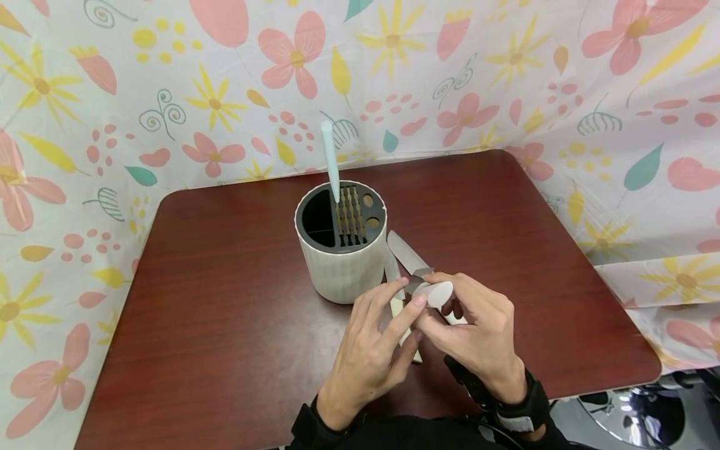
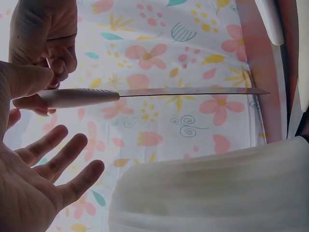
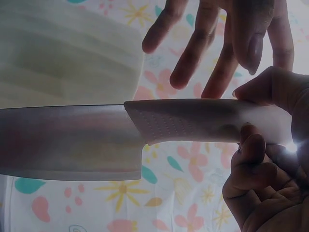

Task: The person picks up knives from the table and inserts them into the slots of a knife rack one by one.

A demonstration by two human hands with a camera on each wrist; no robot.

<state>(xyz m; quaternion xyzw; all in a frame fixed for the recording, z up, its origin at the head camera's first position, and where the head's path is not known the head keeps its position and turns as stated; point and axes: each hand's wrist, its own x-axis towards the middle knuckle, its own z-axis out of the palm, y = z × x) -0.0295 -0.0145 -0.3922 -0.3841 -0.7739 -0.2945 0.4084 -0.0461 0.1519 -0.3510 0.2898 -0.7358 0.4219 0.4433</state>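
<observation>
My right hand (image 1: 478, 325) pinches the white handle (image 1: 437, 294) of a kitchen knife between thumb and fingers. Its broad steel blade (image 3: 72, 142) shows side-on in the right wrist view and edge-on in the left wrist view. Close beside the handle is my left hand (image 1: 371, 340), fingers spread and mostly straight. Its index fingertip seems to touch the handle's butt. Just beyond both hands stands a white, ribbed knife block (image 1: 349, 275) with a dark slotted top. A pale blue handle (image 1: 330, 156) sticks up from one slot.
Two more knives lie right of the block, partly hidden by the hands: one shows its blade (image 1: 406, 253), the other a cream handle (image 1: 402, 322). They rest on a reddish-brown table (image 1: 225, 312). A flower-patterned cloth (image 1: 394, 94) hangs behind and around it.
</observation>
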